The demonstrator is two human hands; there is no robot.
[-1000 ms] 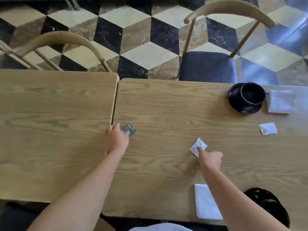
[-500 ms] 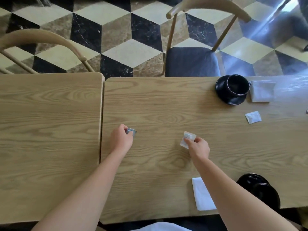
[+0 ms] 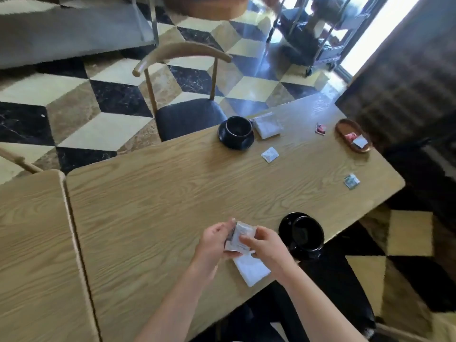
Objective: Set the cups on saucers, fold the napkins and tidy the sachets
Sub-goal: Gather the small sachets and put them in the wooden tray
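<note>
- You look down on two pale wooden tables [image 3: 172, 193] pushed edge to edge.
- Your floor [image 3: 103, 104] is tiled in black, cream and brown cube shapes.
- A wooden chair [image 3: 187, 90] with a dark seat faces you.
- Bright daylight enters at your upper right, past a wheeled metal cart [image 3: 313, 40].

Both bare forearms reach forward and converge. The left hand [image 3: 214, 239] and right hand [image 3: 265, 243] meet close together, fingers curled, pinching small sachets [image 3: 240, 236] between them.
</note>
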